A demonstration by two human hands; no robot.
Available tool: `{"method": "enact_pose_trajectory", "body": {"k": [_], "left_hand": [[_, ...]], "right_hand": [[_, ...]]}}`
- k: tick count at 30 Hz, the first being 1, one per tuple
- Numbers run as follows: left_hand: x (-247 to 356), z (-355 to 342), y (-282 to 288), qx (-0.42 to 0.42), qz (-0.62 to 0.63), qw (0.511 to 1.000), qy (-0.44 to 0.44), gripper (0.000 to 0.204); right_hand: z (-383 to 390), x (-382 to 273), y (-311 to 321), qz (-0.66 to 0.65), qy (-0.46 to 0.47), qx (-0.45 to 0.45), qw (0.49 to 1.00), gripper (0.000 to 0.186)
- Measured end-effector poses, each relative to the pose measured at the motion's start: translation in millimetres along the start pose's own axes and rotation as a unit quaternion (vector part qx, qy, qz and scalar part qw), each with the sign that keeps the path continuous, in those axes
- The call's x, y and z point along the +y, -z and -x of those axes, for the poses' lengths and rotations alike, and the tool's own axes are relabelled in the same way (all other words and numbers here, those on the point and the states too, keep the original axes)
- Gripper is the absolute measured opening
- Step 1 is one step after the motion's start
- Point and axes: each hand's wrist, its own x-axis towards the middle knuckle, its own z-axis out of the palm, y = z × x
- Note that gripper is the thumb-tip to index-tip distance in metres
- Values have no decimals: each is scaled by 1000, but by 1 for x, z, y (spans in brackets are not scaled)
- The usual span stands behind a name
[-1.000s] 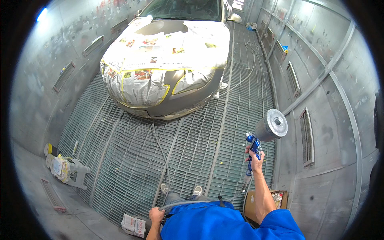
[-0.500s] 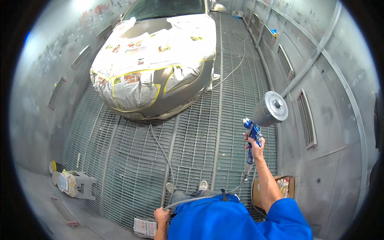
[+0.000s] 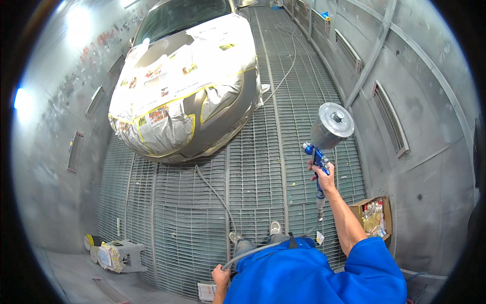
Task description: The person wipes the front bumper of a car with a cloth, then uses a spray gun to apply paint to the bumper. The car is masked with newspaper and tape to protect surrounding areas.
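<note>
Right hand [image 3: 326, 178] grips blue spray gun [image 3: 318, 158]; left hand [image 3: 220, 275] holds hose [image 3: 252, 251]

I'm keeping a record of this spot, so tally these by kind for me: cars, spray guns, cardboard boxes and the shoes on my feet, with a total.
Car: 1
Spray gun: 1, in your right hand
Cardboard box: 1, open
Shoes: 2
Total: 5
</note>
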Motion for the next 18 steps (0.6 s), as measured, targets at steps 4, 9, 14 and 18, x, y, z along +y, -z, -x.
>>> {"method": "enact_pose_trajectory", "body": {"k": [4,9,14,18], "left_hand": [[13,-3,12,-10,-8,1000,-16,17],[30,-2,19,5,-14,999,-34,16],[28,4,16,1,-11,1000,-25,17],[24,12,15,-23,-14,1000,1,18]], "right_hand": [[5,11,7,3,-8,-8,1000,22],[15,21,10,-10,-20,-11,1000,22],[27,35,12,-19,-48,-30,998,26],[33,57,14,-1,-48,-64,997,56]]}}
